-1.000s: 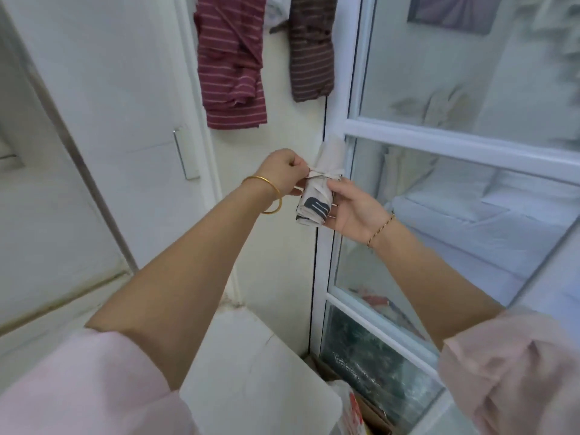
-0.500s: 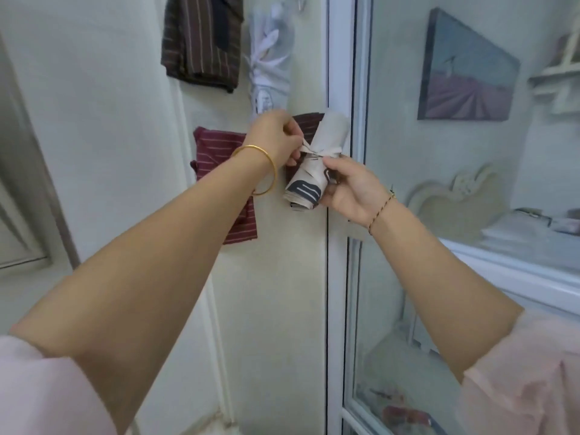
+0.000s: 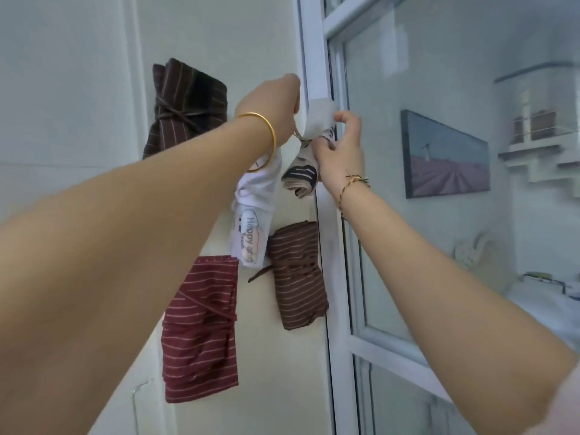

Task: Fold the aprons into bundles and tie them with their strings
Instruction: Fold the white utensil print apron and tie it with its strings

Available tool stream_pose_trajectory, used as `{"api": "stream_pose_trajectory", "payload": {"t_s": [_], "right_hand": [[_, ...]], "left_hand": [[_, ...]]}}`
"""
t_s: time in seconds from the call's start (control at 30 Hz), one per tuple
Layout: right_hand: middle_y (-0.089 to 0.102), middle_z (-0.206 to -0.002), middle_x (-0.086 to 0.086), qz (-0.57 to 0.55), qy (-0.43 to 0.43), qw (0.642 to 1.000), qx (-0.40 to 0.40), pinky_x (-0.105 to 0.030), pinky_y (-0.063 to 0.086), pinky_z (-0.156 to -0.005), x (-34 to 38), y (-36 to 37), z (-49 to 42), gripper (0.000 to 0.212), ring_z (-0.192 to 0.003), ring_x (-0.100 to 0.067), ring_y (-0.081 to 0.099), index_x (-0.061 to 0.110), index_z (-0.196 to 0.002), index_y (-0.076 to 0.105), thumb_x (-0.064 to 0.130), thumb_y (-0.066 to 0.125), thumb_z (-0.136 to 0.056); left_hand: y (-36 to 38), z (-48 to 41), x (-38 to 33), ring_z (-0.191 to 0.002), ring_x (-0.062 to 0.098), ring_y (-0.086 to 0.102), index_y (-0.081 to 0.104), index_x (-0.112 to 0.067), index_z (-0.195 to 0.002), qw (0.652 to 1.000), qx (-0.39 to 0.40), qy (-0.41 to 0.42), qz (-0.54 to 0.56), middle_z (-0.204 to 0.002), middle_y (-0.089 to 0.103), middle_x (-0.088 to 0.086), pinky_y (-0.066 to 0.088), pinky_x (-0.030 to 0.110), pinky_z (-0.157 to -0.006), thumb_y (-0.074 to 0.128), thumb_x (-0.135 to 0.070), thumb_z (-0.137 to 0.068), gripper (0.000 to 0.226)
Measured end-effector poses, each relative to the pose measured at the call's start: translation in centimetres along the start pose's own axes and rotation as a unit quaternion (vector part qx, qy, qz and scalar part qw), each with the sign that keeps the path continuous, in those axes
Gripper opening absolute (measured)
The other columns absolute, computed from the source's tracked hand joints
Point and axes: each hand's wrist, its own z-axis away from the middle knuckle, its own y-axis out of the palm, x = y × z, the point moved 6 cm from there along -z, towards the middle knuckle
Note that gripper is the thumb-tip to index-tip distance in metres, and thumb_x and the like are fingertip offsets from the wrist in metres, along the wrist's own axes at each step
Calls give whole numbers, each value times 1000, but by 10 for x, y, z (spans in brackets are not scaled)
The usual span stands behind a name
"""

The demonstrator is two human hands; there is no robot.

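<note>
Both of my hands hold a rolled white apron bundle (image 3: 309, 158) with dark print up against the wall beside the window frame. My left hand (image 3: 271, 103) pinches its string near the knot at the bundle's upper left. My right hand (image 3: 340, 149) grips the bundle's right side, fingers curled over its top. Hanging on the wall around it are a dark brown striped bundle (image 3: 186, 108), a white printed bundle (image 3: 254, 215), a brown striped bundle (image 3: 298, 274) and a red striped bundle (image 3: 199, 328), each tied with its string.
A white window frame (image 3: 332, 246) runs down just right of the bundles, with glass panes beyond it. A framed picture (image 3: 445, 158) and a small shelf (image 3: 539, 142) show through the glass. A white door (image 3: 62, 120) lies to the left.
My hands have raised the white bundle higher along the wall, and my view has tilted up. More of the hanging bundles are in sight below my hands.
</note>
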Motion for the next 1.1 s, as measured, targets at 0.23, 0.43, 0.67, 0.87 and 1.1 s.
{"api": "stream_pose_trajectory", "payload": {"t_s": [0.23, 0.43, 0.67, 0.87, 1.1], "right_hand": [[54, -109, -12, 153, -75, 985, -11, -25, 32, -63, 17, 18, -42, 28, -79, -21, 47, 9, -121, 43, 8, 41, -92], [48, -108, -14, 286, -131, 949, -6, -32, 35, -59, 9, 30, -51, 26, -74, -28, 47, 12, -120, 42, 12, 44, -94], [44, -111, -14, 319, -146, 936, 4, -33, 35, -61, -5, 45, -50, 33, -74, -28, 44, 13, -126, 38, 11, 44, -94], [45, -109, -13, 311, -146, 939, 24, -33, 38, -62, -14, 48, -46, 39, -75, -28, 46, 15, -130, 37, 9, 45, -92], [46, -109, -14, 276, -144, 949, 56, -41, 50, -73, -21, 45, -27, 34, -85, -29, 52, 11, -125, 38, 12, 46, -92]], "left_hand": [[17, -50, 16, -93, 26, 54, 56, -6, -106, 999, 18, -49, 2, -109, 60, 12, 41, 30, -76, 52, 1, -88, 19], [36, -65, 26, -106, 29, 56, 58, -3, -104, 997, 34, -63, 24, -108, 59, 14, 41, 27, -77, 56, 1, -87, 17], [46, -69, 35, -96, 28, 55, 56, -6, -103, 998, 29, -48, 18, -110, 59, 13, 38, 29, -71, 56, 5, -81, 25], [52, -67, 31, -85, 27, 51, 55, -8, -99, 998, 46, -6, -47, -106, 59, 13, 38, 31, -69, 52, 4, -82, 21], [46, -54, 27, -103, 31, 58, 62, -1, -106, 995, 88, -4, -44, -112, 62, 15, 41, 28, -77, 55, 2, -85, 22]]}}
